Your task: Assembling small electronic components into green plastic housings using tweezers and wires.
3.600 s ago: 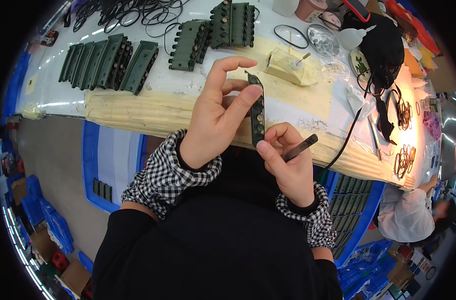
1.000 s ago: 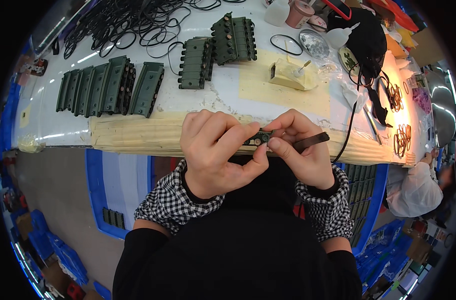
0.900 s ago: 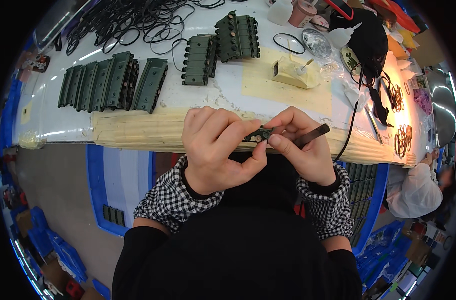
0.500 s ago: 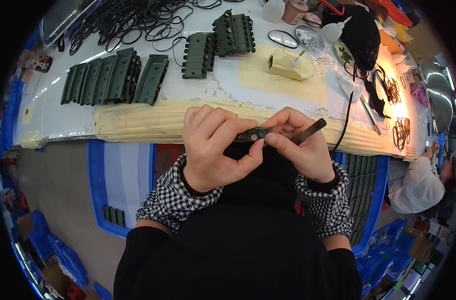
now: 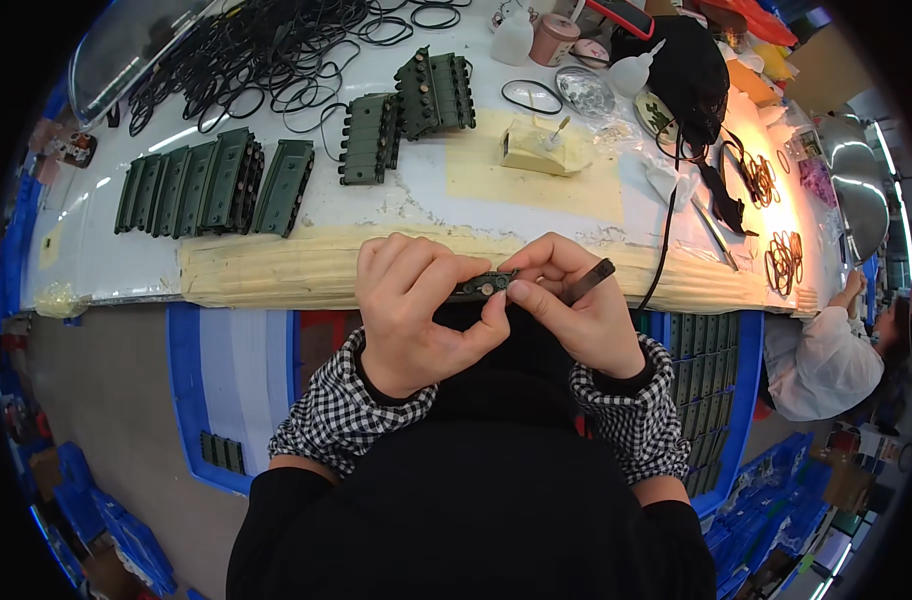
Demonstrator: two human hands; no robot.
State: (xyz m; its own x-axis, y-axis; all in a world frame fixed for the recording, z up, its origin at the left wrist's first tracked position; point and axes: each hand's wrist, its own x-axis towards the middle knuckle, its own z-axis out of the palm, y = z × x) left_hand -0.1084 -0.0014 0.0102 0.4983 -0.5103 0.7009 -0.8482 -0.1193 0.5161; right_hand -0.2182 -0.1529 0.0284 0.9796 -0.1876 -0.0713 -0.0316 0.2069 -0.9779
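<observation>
Both hands meet just below the table's near edge. The left hand (image 5: 413, 310) curls around a small dark-green strip (image 5: 484, 287), thumb pinching it from below. The right hand (image 5: 576, 312) pinches the strip's right end and also grips a dark rod (image 5: 588, 281). At eleven o'clock, on the table (image 5: 106, 265), lie rows of green plastic parts (image 5: 211, 188); farther, black rubber rings (image 5: 246, 55).

Bare tabletop (image 5: 396, 215) lies open just beyond my fingers (image 5: 431, 275). Farther reach is obstructed by green parts (image 5: 211, 190), black rings (image 5: 246, 60) and a cable (image 5: 666, 235).
</observation>
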